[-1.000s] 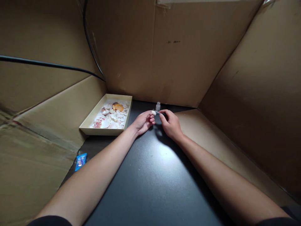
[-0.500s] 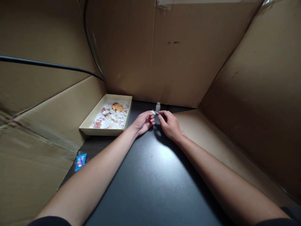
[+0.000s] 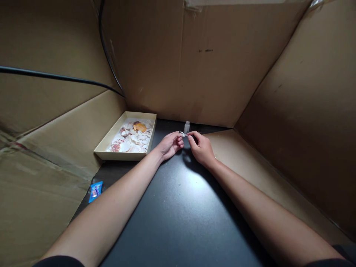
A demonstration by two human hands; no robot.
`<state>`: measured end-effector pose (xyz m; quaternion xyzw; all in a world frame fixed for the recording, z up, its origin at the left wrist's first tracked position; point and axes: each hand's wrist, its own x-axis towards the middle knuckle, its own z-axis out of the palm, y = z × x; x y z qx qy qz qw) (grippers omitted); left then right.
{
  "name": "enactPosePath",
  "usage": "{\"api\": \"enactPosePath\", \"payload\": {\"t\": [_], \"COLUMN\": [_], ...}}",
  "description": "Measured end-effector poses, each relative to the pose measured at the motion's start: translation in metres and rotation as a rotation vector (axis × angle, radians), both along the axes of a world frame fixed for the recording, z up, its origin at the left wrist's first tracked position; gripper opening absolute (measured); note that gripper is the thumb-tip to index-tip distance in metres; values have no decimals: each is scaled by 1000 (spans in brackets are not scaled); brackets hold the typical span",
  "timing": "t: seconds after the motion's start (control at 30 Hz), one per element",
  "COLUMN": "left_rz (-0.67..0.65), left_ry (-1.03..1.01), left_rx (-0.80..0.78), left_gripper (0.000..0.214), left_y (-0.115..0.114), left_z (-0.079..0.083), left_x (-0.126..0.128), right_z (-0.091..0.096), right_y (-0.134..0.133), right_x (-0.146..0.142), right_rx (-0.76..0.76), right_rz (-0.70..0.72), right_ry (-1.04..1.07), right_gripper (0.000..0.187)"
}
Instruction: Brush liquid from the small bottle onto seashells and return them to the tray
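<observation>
My left hand pinches a small white shell between thumb and fingertips, the other fingers curled below it. From the right, my right hand grips a thin, slender stick-like tool whose tip touches or nearly touches the shell. Its exact kind is too small to make out, and my fingers hide most of it. Just behind the fingertips stands a small clear bottle, upright, without a visible cap and whitish inside. To the left of my left hand lies a shallow cream tray holding several shells, one of them orange.
A blue wrapped packet lies at the left edge of the dark table. Cardboard walls stand behind and on both sides. A flat cardboard piece lies on the right, and a black cable runs along the upper left.
The tool's tip and the shell have shifted slightly between my fingertips, and the shell looks turned. Both arms, the bottle and the tray stay in place.
</observation>
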<state>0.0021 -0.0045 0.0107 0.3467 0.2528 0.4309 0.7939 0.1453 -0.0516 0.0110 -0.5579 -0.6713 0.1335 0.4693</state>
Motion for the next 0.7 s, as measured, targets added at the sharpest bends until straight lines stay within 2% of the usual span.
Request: {"api": "enactPosePath", "payload": {"t": [0.37, 0.7], "left_rz": [28, 18], "left_ry": [7, 0], "left_rx": [-27, -50], "left_gripper": [20, 18], "left_y": [-3, -2], "left_z": [4, 5], "left_x": [1, 1], "right_z": [0, -1], "right_y": [2, 0], "right_x": [2, 0], "right_rx": [10, 12], "right_rz": [-61, 19], "right_ry": [48, 87], "right_gripper": [25, 23]}}
